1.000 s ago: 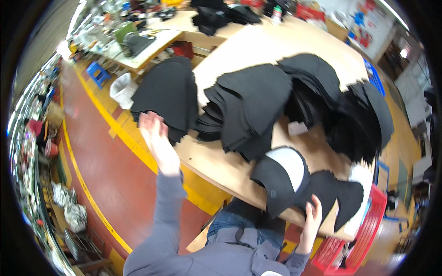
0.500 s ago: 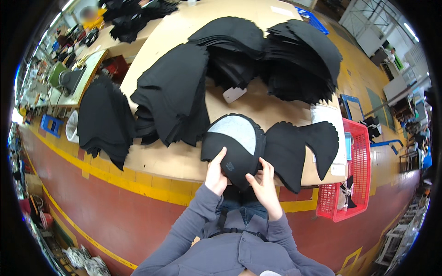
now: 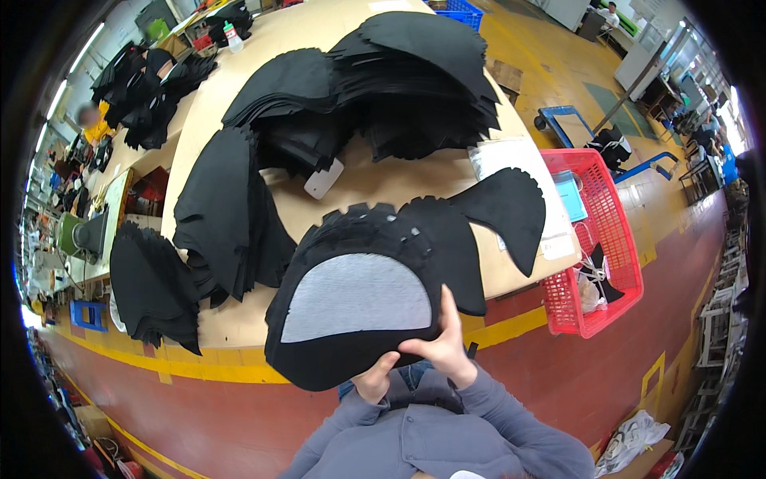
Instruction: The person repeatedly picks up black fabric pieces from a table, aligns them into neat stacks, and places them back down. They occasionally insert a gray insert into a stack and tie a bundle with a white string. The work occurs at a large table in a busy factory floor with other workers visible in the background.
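Observation:
Close in front of me is a stack of black cut fabric pieces point(image 3: 327, 363), raised above the table's front edge. A pale grey half-moon patch point(image 3: 359, 299) covers the middle of its top piece, and notched edges fan out along its far side. My left hand point(image 3: 373, 379) grips the near edge from below, thumb on top and most fingers hidden underneath. My right hand point(image 3: 445, 343) is closed around the right-hand edge, with its thumb on the near corner. Just beyond the stack lie curved black pieces point(image 3: 511, 215) with a scalloped edge, partly covered by it.
Tall piles of black cut pieces point(image 3: 415, 56) stand along the table point(image 3: 391, 180), with more piles point(image 3: 215, 207) at the left. A white tag point(image 3: 324, 178) hangs by one pile. A red basket point(image 3: 630, 263) stands beyond the table's right edge, near a blue trolley point(image 3: 646, 168).
Both hands have lifted the stack toward me and tilted it, so its notched far edges now show. My view has shifted; the table piles appear farther left.

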